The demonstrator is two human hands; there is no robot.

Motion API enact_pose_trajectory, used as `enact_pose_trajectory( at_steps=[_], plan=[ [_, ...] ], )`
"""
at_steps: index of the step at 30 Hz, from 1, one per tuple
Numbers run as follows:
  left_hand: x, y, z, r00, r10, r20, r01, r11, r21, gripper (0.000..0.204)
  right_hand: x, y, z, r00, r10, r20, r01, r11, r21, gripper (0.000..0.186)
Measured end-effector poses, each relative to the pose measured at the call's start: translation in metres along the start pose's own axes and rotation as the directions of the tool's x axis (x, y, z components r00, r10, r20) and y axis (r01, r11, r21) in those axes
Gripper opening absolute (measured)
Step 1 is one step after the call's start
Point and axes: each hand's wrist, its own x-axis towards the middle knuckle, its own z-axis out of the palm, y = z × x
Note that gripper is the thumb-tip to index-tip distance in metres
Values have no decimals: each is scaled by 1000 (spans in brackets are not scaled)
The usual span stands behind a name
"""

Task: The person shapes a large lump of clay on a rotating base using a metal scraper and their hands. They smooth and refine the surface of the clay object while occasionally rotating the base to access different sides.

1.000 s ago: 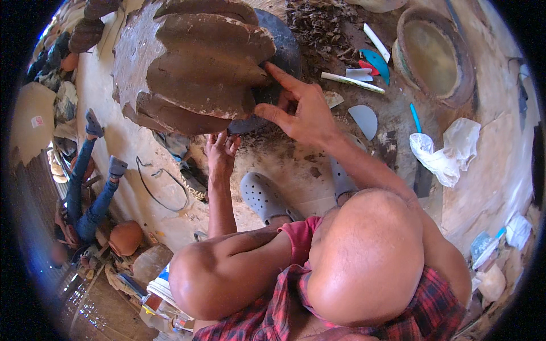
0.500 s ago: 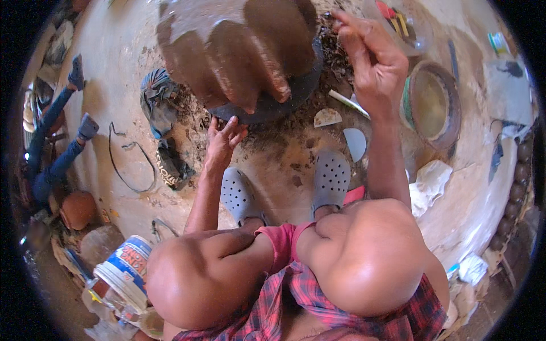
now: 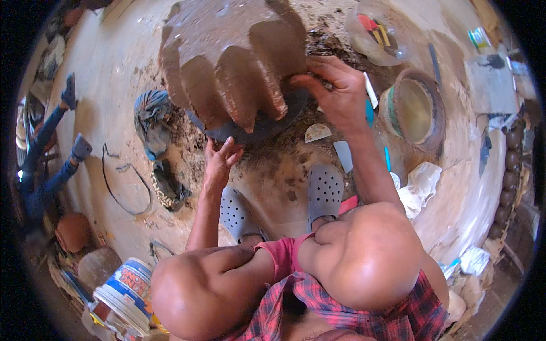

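A large wet brown clay form [image 3: 227, 51] with deep scalloped lobes stands on a dark round disc [image 3: 253, 132] at the top of the view. My left hand [image 3: 219, 165] is at the near rim of the disc, its fingers apart and their tips touching the edge. On the form's right side, my right hand [image 3: 340, 96] has its thumb and fingers curled together against the clay. Whatever the right fingertips pinch is too small to make out. Dark clay scraps [image 3: 335, 46] lie on the floor around the disc.
A bucket of cloudy water [image 3: 414, 111] and a clear tub of tools [image 3: 378, 34] stand right. Nearer lie a half-round scraper [image 3: 317, 132] and a white plastic bag [image 3: 420, 184]. Left are a bundled cloth [image 3: 152, 122], a white-blue pail [image 3: 125, 292] and another person's legs [image 3: 51, 165].
My right hand has come down and left from the scraps beyond the disc to the form's right side. The left hand stays at the rim. The view has shifted slightly.
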Motion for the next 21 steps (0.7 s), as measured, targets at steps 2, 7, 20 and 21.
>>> enact_pose_trajectory(
  at_steps=[2,7,20,21],
  plan=[
    [-1,-2,0,1000,-5,-2,5,1000,-23,53,-1,2,2,1000,12,2,-12,1000,-25,30],
    [-2,-4,1,1000,-12,-16,11,998,-56,62,5,-15,-8,1000,-13,1,13,998,-53,45],
    [0,-5,-4,1000,-2,25,3,1000,-12,48,-72,-10,36,950,310,39,-308,909,282,64],
    [-1,-4,-3,1000,-11,13,11,1000,-4,46,-76,-4,40,944,326,47,-326,908,262,61]
  ],
)
